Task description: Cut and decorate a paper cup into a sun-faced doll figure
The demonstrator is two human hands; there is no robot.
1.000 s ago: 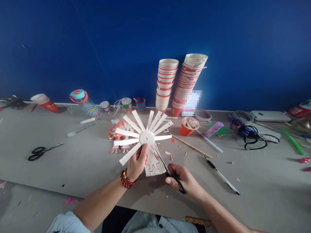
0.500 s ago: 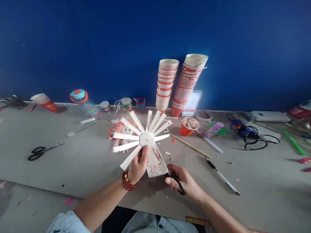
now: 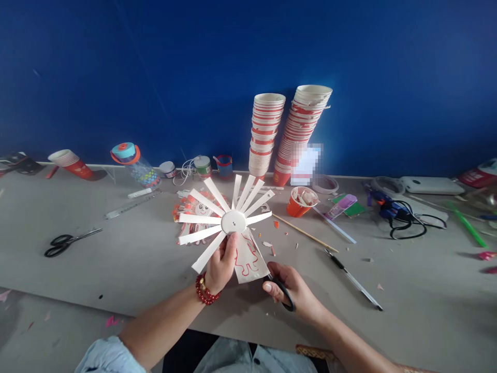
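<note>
My left hand (image 3: 222,261) pinches a white paper cup (image 3: 233,222) cut into strips that fan out round its base. One wide section, pointing towards me, carries a red line drawing. My right hand (image 3: 291,292) is closed round the black handles of a pair of scissors (image 3: 285,295). Their blades meet the lower right corner of that wide section, and I cannot make out how far they are apart. Behind the fan, partly covered by its strips, lies a finished-looking paper figure (image 3: 202,209) with a drawn face and orange-red fringe.
Two tall stacks of paper cups (image 3: 267,134) stand against the blue wall. An orange cup of scraps (image 3: 301,202), a wooden stick (image 3: 306,233) and a pen (image 3: 355,280) lie to the right. Another pair of scissors (image 3: 64,243) and a bottle (image 3: 135,163) are at left.
Almost nothing differs. The cut cup has tilted very slightly, and the scissors stay at the same corner of the wide section.
</note>
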